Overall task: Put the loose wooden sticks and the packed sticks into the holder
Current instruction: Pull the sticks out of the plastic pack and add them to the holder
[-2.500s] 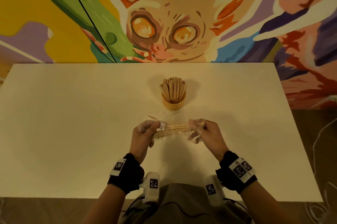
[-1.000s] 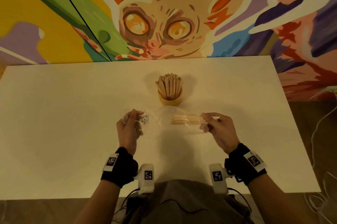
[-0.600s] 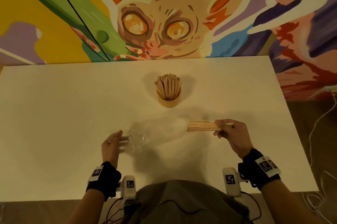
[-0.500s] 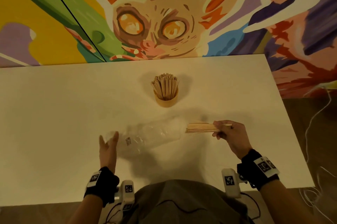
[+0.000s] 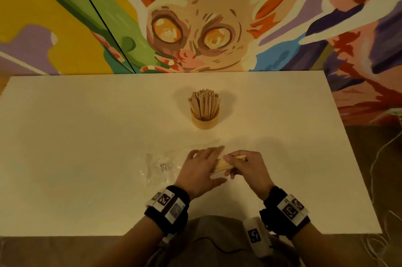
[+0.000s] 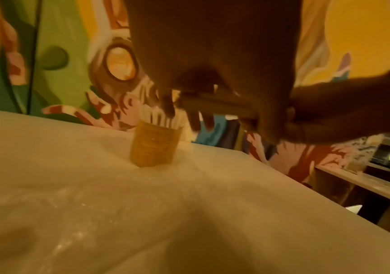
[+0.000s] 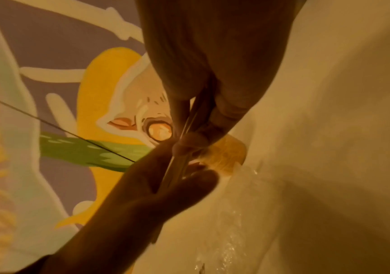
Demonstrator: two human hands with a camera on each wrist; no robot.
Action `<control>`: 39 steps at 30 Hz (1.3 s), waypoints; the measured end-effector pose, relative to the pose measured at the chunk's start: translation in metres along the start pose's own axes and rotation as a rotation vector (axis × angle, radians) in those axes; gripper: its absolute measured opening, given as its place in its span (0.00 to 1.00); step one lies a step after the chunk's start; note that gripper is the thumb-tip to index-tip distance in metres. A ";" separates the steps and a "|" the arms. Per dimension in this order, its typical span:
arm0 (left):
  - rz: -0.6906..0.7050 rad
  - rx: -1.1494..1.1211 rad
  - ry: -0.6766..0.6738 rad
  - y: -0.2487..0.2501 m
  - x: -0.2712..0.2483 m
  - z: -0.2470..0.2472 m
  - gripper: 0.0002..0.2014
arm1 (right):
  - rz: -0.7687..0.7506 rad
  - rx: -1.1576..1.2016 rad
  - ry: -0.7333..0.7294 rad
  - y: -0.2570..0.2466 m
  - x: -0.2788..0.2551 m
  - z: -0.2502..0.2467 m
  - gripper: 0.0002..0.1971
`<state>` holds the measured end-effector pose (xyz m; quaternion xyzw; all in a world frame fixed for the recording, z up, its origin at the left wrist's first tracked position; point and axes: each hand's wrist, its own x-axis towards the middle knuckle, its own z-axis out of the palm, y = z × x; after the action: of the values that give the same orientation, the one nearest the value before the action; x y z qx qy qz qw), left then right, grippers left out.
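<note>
A round wooden holder (image 5: 204, 120) stands mid-table, packed with upright wooden sticks (image 5: 204, 102). Nearer me, my right hand (image 5: 241, 164) grips a bare bundle of sticks (image 5: 223, 164) held level just above the table. My left hand (image 5: 202, 168) lies with straight fingers against the bundle's left end. The right wrist view shows the bundle (image 7: 184, 146) running from my right fingers to the left hand (image 7: 165, 189), with the holder (image 7: 226, 153) behind. In the left wrist view the bundle (image 6: 217, 105) crosses under my fingers, and the holder (image 6: 153, 146) stands beyond.
The empty clear plastic bag (image 5: 161, 166) with a small label lies flat on the white table (image 5: 87, 136), left of my hands. A painted wall (image 5: 195, 27) rises right behind the table's far edge. Floor and white cables (image 5: 382, 158) show at the right.
My left hand let go of the emptied bag, which now lies on the table, and moved right to the bundle. My right hand brought the sticks in toward the centre.
</note>
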<state>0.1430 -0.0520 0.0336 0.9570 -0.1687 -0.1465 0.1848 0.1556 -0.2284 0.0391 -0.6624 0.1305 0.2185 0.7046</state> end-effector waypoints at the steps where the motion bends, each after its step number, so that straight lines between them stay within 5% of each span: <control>1: -0.011 0.022 -0.006 0.001 0.002 0.002 0.30 | 0.007 -0.022 -0.042 -0.002 -0.001 0.002 0.08; 4: -0.026 0.111 -0.027 -0.004 0.002 0.007 0.17 | 0.041 -0.095 -0.134 -0.007 -0.003 0.003 0.11; 10: -0.065 -0.162 -0.046 -0.007 -0.003 0.009 0.18 | -0.071 -0.267 -0.032 -0.009 0.001 0.007 0.07; 16: -0.080 -0.327 -0.053 -0.002 0.000 0.009 0.13 | -0.057 -0.283 0.002 -0.015 0.007 0.017 0.18; 20: -0.131 -0.350 0.011 -0.010 0.000 0.007 0.15 | -0.087 -0.553 -0.151 -0.023 0.014 0.016 0.19; 28: -0.023 -0.195 -0.004 -0.015 0.003 -0.001 0.19 | -0.140 -0.941 -0.524 -0.048 0.019 0.012 0.16; 31: -0.015 -0.267 -0.028 -0.017 0.005 -0.006 0.16 | -0.230 -1.134 -0.546 -0.045 0.020 0.015 0.18; 35: -0.027 -0.305 -0.008 -0.015 0.005 -0.012 0.13 | -0.286 -1.040 -0.558 -0.044 0.021 0.010 0.17; 39: -0.073 -0.153 0.061 -0.018 -0.002 -0.020 0.20 | -0.261 -0.926 -0.552 -0.045 0.020 0.004 0.17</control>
<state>0.1531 -0.0293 0.0443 0.9496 -0.1165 -0.1366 0.2570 0.1944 -0.2224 0.0697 -0.8318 -0.2516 0.3295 0.3691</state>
